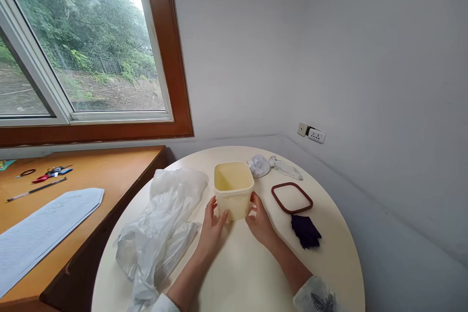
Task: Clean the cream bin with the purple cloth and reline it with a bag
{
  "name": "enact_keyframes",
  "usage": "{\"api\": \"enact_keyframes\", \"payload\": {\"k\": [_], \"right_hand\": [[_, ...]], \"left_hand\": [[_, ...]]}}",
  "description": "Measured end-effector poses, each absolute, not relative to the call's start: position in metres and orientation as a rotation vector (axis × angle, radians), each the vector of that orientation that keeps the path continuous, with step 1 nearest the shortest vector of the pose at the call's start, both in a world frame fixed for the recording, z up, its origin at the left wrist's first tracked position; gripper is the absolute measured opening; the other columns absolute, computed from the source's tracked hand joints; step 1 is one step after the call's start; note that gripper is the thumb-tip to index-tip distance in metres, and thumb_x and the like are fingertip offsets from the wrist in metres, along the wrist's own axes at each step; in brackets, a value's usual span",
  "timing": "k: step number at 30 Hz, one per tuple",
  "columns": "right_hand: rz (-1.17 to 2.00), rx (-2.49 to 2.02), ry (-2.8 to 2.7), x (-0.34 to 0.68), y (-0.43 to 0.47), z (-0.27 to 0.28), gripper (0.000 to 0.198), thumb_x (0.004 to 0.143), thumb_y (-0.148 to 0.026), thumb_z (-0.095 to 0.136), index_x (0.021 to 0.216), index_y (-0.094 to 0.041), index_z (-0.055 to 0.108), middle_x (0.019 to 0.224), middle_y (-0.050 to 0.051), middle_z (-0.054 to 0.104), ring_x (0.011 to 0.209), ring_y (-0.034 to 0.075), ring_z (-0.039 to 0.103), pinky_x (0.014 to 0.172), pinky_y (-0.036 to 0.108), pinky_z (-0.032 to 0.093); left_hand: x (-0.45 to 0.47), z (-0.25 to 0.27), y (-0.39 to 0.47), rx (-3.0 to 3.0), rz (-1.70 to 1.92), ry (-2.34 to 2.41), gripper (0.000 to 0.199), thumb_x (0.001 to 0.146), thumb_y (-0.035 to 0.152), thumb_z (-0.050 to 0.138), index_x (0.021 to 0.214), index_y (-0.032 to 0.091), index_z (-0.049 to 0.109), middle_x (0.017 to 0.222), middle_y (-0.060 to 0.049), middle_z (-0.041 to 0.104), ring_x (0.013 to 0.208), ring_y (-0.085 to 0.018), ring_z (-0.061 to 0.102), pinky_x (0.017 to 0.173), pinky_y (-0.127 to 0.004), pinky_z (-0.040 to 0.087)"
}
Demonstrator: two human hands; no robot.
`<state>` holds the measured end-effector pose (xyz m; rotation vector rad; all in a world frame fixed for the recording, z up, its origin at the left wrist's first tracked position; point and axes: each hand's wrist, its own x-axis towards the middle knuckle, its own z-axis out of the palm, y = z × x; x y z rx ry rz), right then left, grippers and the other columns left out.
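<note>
Head view: where were the hands?

Left hand and right hand clamped opposite sides of a pale-yellow, square plastic tub.

And where was that?

Over the round cream table, perhaps touching; its underside was hidden. Crumpled whitish plastic lay farther back.

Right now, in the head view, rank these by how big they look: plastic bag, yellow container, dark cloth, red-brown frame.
1. The plastic bag
2. The yellow container
3. The dark cloth and red-brown frame, unranked: the frame spans wider but is open inside.
</note>
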<state>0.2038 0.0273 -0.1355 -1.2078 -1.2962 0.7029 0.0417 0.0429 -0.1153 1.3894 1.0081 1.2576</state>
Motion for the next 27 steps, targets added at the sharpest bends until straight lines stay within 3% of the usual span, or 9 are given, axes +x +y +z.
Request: {"api": "enact_keyframes", "payload": {"k": [4, 11, 16, 18, 23, 27], "right_hand": [[0.474, -1.29, -1.175, 0.212, 0.029, -0.132, 0.06, 0.067, -0.008, 0.04, 0.124, -0.026, 0.037, 0.126, 0.007, 0.045, 0.117, 0.021, 0.043, 0.091, 0.04, 0.042], [0.16, -1.486, -1.215, 0.248, 0.061, -0.105, 0.047, 0.079, -0.022, 0.037, 0.125, -0.02, 0.039, 0.128, 0.01, 0.045, 0.118, 0.021, 0.042, 0.09, 0.039, 0.044], [0.102, -1.727, -1.267, 0.289, 0.115, -0.088, 0.046, 0.083, -0.029, 0.034, 0.127, -0.019, 0.045, 0.131, 0.011, 0.044, 0.127, 0.025, 0.032, 0.104, 0.044, 0.026], [0.137, -1.819, -1.274, 0.303, 0.136, -0.087, 0.045, 0.084, -0.031, 0.037, 0.126, -0.019, 0.049, 0.13, 0.012, 0.047, 0.127, 0.027, 0.034, 0.104, 0.046, 0.025], [0.201, -2.02, -1.314, 0.321, 0.171, -0.088, 0.035, 0.086, -0.034, 0.046, 0.116, -0.019, 0.056, 0.125, 0.013, 0.052, 0.121, 0.028, 0.041, 0.101, 0.049, 0.028], [0.184, -2.126, -1.349, 0.321, 0.184, -0.086, 0.031, 0.088, -0.035, 0.048, 0.114, -0.019, 0.053, 0.122, 0.008, 0.051, 0.106, 0.02, 0.052, 0.091, 0.044, 0.041]], "left_hand": [[0.041, -0.124, 0.051, 1.478, 1.308, 1.057, 0.053, 0.075, 0.043, 0.061, 0.121, 0.029, 0.039, 0.128, -0.008, 0.041, 0.121, -0.025, 0.038, 0.104, -0.047, 0.026], [0.039, -0.128, 0.055, 1.531, 1.295, 1.147, 0.07, 0.07, 0.043, 0.065, 0.127, 0.024, 0.03, 0.127, -0.011, 0.035, 0.121, -0.027, 0.035, 0.103, -0.046, 0.026], [0.039, -0.124, 0.053, 1.528, 1.306, 1.155, 0.069, 0.072, 0.047, 0.062, 0.128, 0.022, 0.03, 0.128, -0.012, 0.033, 0.119, -0.028, 0.035, 0.102, -0.046, 0.027], [0.038, -0.122, 0.052, 1.559, 1.32, 1.142, 0.066, 0.074, 0.046, 0.06, 0.128, 0.023, 0.03, 0.128, -0.012, 0.032, 0.119, -0.027, 0.035, 0.102, -0.046, 0.027], [0.036, -0.121, 0.049, 1.653, 1.344, 1.061, 0.066, 0.075, 0.041, 0.061, 0.13, 0.026, 0.028, 0.128, -0.011, 0.034, 0.122, -0.027, 0.031, 0.105, -0.045, 0.024], [0.036, -0.122, 0.048, 1.676, 1.359, 1.014, 0.067, 0.074, 0.039, 0.062, 0.13, 0.025, 0.029, 0.129, -0.012, 0.034, 0.126, -0.028, 0.028, 0.106, -0.044, 0.023]]}}
